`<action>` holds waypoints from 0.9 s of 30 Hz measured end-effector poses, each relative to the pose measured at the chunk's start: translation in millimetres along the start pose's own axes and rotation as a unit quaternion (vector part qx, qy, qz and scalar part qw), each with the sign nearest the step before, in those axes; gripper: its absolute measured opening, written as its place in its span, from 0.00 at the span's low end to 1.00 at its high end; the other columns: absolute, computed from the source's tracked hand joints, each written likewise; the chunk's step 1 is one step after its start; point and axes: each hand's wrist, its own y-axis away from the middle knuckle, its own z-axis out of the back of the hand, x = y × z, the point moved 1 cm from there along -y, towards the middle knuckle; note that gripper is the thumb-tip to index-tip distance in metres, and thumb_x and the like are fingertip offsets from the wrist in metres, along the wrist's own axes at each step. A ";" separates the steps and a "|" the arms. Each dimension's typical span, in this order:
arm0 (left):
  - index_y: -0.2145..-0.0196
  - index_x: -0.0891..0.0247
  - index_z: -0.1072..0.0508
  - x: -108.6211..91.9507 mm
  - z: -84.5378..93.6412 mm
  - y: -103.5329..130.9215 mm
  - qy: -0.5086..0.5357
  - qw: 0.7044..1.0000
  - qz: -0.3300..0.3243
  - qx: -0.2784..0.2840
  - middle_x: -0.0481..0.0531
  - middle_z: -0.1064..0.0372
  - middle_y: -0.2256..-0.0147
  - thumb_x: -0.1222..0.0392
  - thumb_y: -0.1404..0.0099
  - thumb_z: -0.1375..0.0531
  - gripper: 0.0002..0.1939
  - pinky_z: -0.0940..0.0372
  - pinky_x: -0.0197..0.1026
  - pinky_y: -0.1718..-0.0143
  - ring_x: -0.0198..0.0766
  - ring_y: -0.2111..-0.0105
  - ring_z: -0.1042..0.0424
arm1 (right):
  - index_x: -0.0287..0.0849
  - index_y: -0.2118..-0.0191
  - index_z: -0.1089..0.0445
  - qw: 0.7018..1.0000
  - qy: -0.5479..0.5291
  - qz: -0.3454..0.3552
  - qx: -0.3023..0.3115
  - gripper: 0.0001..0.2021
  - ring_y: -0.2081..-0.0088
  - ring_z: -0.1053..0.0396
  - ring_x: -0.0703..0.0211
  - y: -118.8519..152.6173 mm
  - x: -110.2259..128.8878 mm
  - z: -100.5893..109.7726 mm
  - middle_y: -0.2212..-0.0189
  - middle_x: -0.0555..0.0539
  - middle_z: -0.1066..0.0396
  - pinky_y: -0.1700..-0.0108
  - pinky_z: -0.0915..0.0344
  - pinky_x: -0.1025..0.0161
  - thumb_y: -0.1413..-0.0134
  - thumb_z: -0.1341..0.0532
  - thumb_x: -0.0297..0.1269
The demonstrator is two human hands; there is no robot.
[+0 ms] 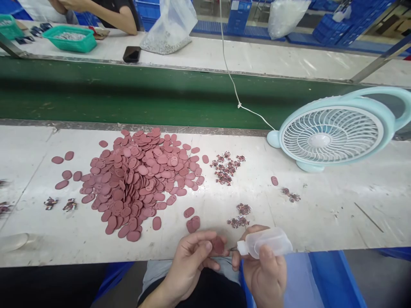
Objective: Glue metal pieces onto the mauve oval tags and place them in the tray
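Note:
Between the thumb and fingers of my left hand (192, 263) is a reddish-brown oval piece (218, 245), held over the table's front edge. My right hand (265, 271) grips a translucent squeeze bottle (271, 241) lying nearly level, its thin dark nozzle pointing left at the oval piece. Whether the nozzle touches the piece, I cannot tell. Just beyond my hands lie a few loose ovals (193, 223) and small dark figure-like pieces (238, 221). A large heap of the same ovals (141, 171) spreads to the left.
A light-blue fan (334, 134) stands at the right, its white cable (227, 64) running up across the green channel (135, 98). More figure-like pieces (224, 169) lie beyond my hands. Across the channel are a phone (131, 54), a green basket (86, 45) and another person's arm (118, 19).

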 end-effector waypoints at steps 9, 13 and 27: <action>0.54 0.62 0.20 -0.1 -7.0 2.6 0.043 0.998 0.021 0.045 0.58 0.20 0.56 0.63 0.40 0.31 0.15 0.29 0.32 0.69 0.39 0.61 0.22 | 0.48 0.53 0.32 0.979 0.138 0.152 0.007 0.11 0.77 0.27 0.52 8.3 -22.9 12.3 0.73 0.51 0.25 0.71 0.27 0.51 0.40 0.41 0.43; 0.53 0.63 0.20 -1.2 -9.8 3.0 0.036 0.997 0.016 0.068 0.57 0.19 0.64 0.62 0.39 0.32 0.15 0.31 0.30 0.69 0.39 0.61 0.22 | 0.46 0.52 0.33 0.969 0.171 0.176 0.008 0.13 0.76 0.26 0.50 9.3 -27.4 16.4 0.74 0.50 0.25 0.68 0.27 0.51 0.40 0.41 0.42; 0.54 0.63 0.19 -1.1 -7.6 -0.3 0.047 0.997 0.020 0.062 0.58 0.19 0.59 0.63 0.40 0.31 0.14 0.31 0.30 0.70 0.39 0.62 0.22 | 0.49 0.52 0.35 0.971 0.176 0.161 0.019 0.12 0.75 0.26 0.51 9.4 -22.6 12.5 0.72 0.51 0.25 0.68 0.28 0.51 0.39 0.44 0.43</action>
